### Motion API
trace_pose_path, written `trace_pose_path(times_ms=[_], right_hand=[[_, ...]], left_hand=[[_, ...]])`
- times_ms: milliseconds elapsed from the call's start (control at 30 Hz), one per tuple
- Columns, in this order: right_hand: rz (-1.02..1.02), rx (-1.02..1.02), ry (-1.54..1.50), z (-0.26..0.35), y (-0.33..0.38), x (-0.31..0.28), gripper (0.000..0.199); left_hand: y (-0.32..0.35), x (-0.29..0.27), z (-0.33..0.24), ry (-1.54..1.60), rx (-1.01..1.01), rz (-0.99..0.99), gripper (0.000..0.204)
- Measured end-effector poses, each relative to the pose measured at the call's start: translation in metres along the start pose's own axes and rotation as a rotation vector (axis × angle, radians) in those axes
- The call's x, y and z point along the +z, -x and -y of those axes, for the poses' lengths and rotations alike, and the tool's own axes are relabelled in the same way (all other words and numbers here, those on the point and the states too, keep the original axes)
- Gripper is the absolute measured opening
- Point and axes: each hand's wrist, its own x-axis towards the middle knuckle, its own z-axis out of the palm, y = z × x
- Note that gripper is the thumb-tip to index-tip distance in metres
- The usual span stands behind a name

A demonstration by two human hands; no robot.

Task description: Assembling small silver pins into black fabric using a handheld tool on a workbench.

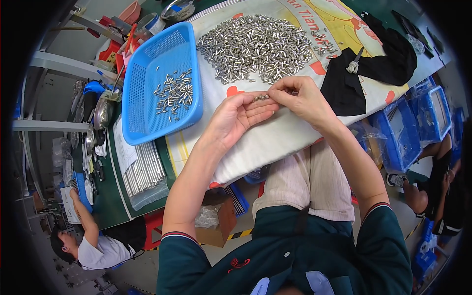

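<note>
2 hands meet just below the metal pin pile (255, 46): left hand (241, 115) cups several pins (261, 97), right hand (300, 98) pinches them. Small, hard, slick; likely best gripped sidelong.

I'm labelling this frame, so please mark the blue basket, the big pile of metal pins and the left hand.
blue basket (142, 105): head view, bare mesh floor.
pile of metal pins (255, 46): head view, middle of heap.
left hand (238, 115): head view, palm.

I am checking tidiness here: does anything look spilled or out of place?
Mostly no. A few metal pins lie scattered to the right of the big pile, and a black cloth is crumpled on the table's right side.
</note>
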Motion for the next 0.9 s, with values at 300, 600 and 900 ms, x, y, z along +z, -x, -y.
trace_pose_path(times_ms=[300,600,900], right_hand=[[0.017,0.013,0.045,0.0019,0.0008,0.0001,0.020],[-0.023,-0.007,0.094,-0.0017,0.0003,0.0029,0.017],[-0.035,-0.030,0.111,-0.0033,0.0001,0.0033,0.016]], left_hand=[[0.0001,-0.0011,0.0007,-0.022,0.011,0.006,0.030],[0.0024,0.0034,0.0022,-0.209,0.075,-0.014,0.027],[0.0021,0.0027,0.0025,-0.176,0.068,0.007,0.027]])
